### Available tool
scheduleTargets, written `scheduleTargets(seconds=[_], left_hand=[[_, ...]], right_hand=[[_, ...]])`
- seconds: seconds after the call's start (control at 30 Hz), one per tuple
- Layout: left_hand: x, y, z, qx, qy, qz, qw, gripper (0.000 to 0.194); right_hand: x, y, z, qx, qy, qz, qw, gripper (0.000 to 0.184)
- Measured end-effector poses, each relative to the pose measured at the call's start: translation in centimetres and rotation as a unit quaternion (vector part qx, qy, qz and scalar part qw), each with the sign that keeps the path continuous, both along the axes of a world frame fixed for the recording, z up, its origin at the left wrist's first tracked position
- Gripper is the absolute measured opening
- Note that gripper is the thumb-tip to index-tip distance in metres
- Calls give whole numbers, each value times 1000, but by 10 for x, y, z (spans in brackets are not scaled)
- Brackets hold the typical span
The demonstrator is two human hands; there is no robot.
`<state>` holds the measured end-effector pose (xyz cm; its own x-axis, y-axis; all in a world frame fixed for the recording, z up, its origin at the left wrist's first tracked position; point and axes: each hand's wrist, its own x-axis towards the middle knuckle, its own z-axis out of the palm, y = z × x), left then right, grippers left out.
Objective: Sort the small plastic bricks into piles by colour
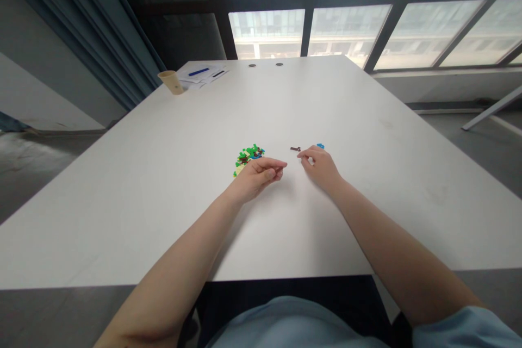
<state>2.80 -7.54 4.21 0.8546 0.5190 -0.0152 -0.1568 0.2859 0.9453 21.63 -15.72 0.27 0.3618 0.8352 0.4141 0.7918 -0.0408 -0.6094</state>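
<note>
The white worktop point(293, 103) stretches out on all sides of the fingers, giving the small pieces a flat, pale ground to show up on. Papers point(190, 80) lie far beyond the left fingers, with a cup point(173, 82) just beside them, probably set there to spare the elbows (and the drink).

The left hand point(255, 178) is turned on its side, fingers drawn together over the thumb; whether they grip anything cannot be told. The right hand point(323, 168) bends low, thumb and forefinger nearly meeting, a posture suited to tiny parts; whether they pinch one is too small to tell.

The heap of green, yellow, brown and blue pieces point(249, 153) sits just behind the left fingers, handy for picking. Brown pieces point(294, 148) lie just beyond the right fingertips, seemingly kept apart; blue pieces point(321, 145) rest just past the right knuckles.
</note>
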Motion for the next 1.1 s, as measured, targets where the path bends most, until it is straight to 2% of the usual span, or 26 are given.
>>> scheduleTargets(seconds=[0.13,0.23,0.37,0.47,0.6,0.73,0.8,0.87,0.97,1.03,1.1], left_hand=[[0,0,-2,9,17,11,1000,43],[1,2,-4,18,21,19,999,42],[2,5,-9,58,60,39,996,37],[2,8,-14,75,91,17,993,33],[3,9,-20,97,117,-10,988,36],[4,8,-20,98,144,0,985,43],[4,10,-18,110,164,42,979,46],[2,13,-15,136,186,104,967,48],[0,22,-12,158,202,173,951,49],[-1,27,-12,156,203,191,948,50],[-1,29,-12,152,206,195,947,50]], right_hand=[[-1,0,1,0,-4,0,1000,21],[-5,-3,8,31,-2,19,999,23],[-16,-10,23,118,11,125,985,21],[-25,-12,30,143,31,202,968,17],[-31,-11,28,131,46,220,965,13],[-28,-7,24,115,37,181,976,12],[-20,-3,19,97,28,121,987,13],[-6,0,11,62,20,30,997,14],[14,7,-5,-20,1,-91,996,15],[21,11,-14,-63,-21,-127,990,15],[22,15,-19,-84,-40,-134,987,16]])
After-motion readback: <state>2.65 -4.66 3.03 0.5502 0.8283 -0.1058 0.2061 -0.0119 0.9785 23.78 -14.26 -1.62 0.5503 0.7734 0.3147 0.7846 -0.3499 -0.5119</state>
